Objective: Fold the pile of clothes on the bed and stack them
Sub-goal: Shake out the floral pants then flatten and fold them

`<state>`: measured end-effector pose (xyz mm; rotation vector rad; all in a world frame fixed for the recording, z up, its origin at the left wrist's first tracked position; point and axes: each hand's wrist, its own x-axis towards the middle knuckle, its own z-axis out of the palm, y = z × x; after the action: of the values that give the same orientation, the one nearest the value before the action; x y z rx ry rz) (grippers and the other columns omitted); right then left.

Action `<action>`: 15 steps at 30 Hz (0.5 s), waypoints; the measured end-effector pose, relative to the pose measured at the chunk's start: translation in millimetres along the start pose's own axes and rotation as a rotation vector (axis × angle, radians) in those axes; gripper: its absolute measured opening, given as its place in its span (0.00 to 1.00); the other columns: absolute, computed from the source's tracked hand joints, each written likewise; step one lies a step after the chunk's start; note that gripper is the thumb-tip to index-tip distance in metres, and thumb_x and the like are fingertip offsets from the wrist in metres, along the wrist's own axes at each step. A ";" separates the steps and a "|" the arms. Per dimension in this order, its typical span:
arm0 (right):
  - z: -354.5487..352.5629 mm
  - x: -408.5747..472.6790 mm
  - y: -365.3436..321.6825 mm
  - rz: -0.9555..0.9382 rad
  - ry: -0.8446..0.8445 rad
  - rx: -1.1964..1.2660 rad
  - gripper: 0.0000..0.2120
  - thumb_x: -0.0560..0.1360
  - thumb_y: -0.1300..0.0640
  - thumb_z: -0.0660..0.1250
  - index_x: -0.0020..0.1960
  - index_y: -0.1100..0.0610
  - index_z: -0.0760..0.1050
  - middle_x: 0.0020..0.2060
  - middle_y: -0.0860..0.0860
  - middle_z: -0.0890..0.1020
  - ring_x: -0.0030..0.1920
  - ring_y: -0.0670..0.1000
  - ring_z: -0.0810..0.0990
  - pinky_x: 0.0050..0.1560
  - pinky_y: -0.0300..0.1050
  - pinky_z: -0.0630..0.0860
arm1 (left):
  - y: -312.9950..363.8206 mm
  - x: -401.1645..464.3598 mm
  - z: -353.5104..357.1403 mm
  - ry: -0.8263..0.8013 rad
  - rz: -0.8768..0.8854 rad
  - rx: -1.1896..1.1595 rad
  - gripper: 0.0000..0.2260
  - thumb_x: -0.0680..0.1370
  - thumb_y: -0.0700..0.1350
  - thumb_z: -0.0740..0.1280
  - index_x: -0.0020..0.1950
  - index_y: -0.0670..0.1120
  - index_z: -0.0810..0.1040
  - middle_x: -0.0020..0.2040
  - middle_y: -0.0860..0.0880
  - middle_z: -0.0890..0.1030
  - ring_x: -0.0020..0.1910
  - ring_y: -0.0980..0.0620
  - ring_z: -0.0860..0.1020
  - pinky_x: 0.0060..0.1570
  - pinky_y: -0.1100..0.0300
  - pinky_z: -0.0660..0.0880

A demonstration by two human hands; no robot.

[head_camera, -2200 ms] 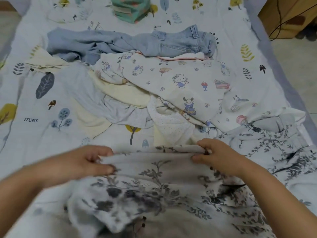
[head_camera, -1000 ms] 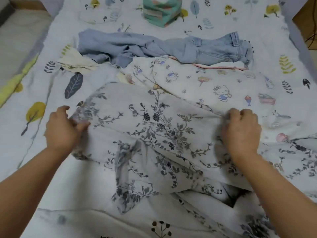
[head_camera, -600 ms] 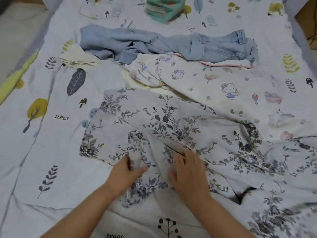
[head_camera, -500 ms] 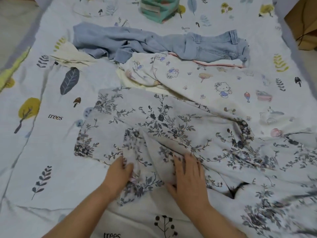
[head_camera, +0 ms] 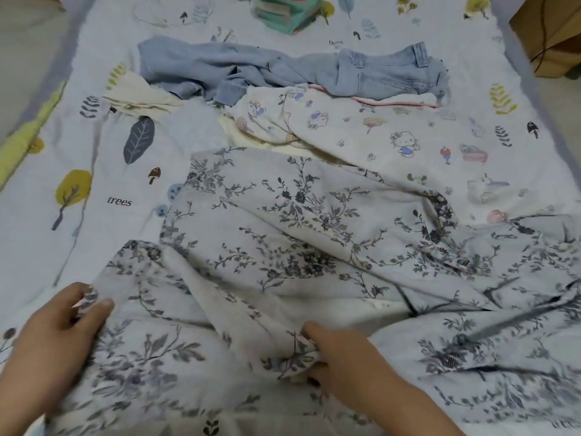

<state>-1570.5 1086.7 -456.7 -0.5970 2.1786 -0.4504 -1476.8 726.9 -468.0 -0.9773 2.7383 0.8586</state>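
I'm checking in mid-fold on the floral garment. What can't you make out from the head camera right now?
- Folded stack: its upper part is cut off by the top edge.
- Floral garment: its right side runs off the frame, so its full shape is unclear.
- Left hand: its fingertips are under the cloth and motion-blurred.
- Right hand: cloth bunches over its fingers.
- Cartoon-print garment: the jeans and floral garment overlap it.

floral garment: 1 | jeans: 1 | cartoon-print garment: 1 | folded stack: 1

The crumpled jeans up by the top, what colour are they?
The crumpled denim jeans are light blue; head view.
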 end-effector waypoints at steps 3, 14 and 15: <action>4.4 6.4 -16.1 -0.009 -0.101 0.177 0.12 0.72 0.44 0.66 0.48 0.50 0.70 0.46 0.50 0.80 0.47 0.53 0.78 0.43 0.44 0.72 | -57.5 4.7 -8.8 -0.037 -0.101 0.110 0.10 0.71 0.63 0.62 0.44 0.59 0.72 0.37 0.51 0.80 0.35 0.47 0.79 0.34 0.55 0.76; 11.3 58.1 8.5 0.181 0.566 -0.346 0.09 0.75 0.63 0.59 0.52 0.53 0.73 0.48 0.50 0.80 0.50 0.54 0.75 0.54 0.48 0.64 | -92.4 -28.7 42.1 -0.004 -0.491 -0.049 0.09 0.79 0.44 0.63 0.55 0.40 0.72 0.38 0.38 0.79 0.34 0.39 0.79 0.41 0.44 0.78; 6.2 61.9 9.7 0.180 0.701 -0.308 0.09 0.75 0.63 0.60 0.53 0.54 0.73 0.48 0.51 0.79 0.51 0.54 0.74 0.54 0.49 0.64 | -88.6 -28.5 42.3 0.025 -0.471 -0.028 0.09 0.79 0.45 0.62 0.54 0.40 0.71 0.38 0.37 0.79 0.34 0.38 0.79 0.41 0.43 0.78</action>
<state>-1602.7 1059.7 -503.6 -0.4333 2.9787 -0.2433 -1403.7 709.5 -537.3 -1.5556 2.3553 0.7991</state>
